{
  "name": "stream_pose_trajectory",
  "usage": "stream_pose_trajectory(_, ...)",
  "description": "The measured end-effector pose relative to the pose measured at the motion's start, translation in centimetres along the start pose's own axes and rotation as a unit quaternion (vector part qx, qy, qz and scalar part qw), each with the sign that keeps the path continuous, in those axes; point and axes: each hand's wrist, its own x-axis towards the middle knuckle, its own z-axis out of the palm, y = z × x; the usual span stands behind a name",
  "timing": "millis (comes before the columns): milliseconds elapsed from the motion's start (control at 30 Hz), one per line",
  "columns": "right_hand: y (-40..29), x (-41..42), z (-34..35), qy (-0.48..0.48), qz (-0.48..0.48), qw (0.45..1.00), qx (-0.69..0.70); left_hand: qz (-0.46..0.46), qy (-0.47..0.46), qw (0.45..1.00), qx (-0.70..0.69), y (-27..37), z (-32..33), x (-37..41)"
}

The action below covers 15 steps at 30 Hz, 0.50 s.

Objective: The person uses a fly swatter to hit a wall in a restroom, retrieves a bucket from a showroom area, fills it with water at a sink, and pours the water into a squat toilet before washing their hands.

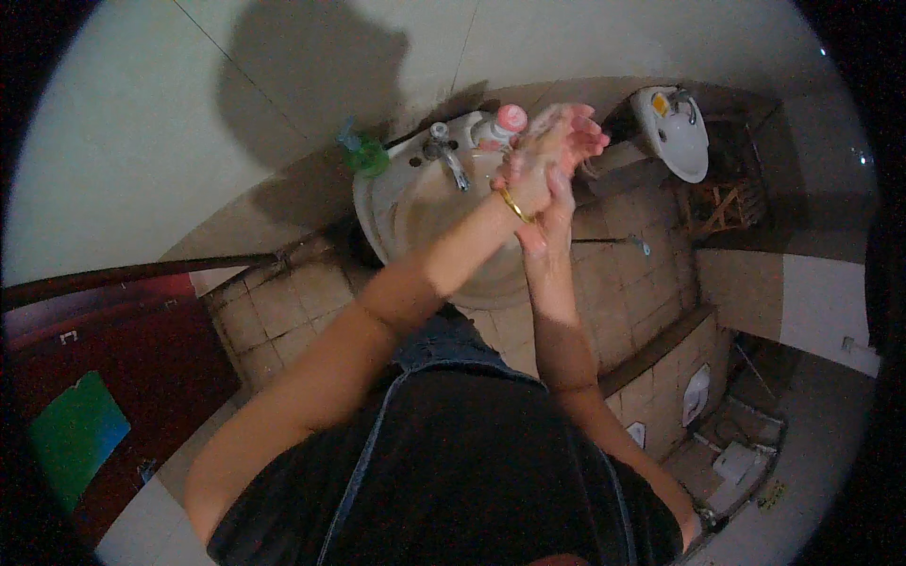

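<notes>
My left hand (545,152), with a gold-coloured bangle (514,205) at its wrist, is wet and seems lathered. Its fingers point up and right, holding nothing. My right hand (559,198) is wrapped around the left hand near the wrist, partly hidden by it. Both are above the right side of a ceramic washbasin (368,205). A chrome tap (453,166) stands at the basin's back, left of my hands; no water stream can be made out. On the rim beside my left hand is a white container with a pink lid (510,119). A green pump bottle (366,157) stands at the basin's left back corner.
A second washbasin (686,145) is at the upper right, with an orange object (660,105) on it. A wooden crate-like object (722,205) lies near it. A dark red panel (141,368) stands at the left. Squat toilets (697,394) are at the lower right.
</notes>
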Motion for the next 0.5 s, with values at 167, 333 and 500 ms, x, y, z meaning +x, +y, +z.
stream_pose_trajectory(167,2.9,1.0,-2.5,0.168,-0.065,0.951,-0.251,0.221,-0.096,0.829,0.504,-1.6,-5.2,3.7)
stream_pose_trajectory(333,4.4,0.9,-2.8,0.18,-0.062,0.962,-0.195,0.129,-0.043,0.842,0.521,-2.5,-7.1,3.7)
stream_pose_trajectory(500,1.0,1.5,-5.4,0.189,0.035,0.981,-0.029,0.044,0.089,0.994,0.054,-4.8,-6.9,-1.1)
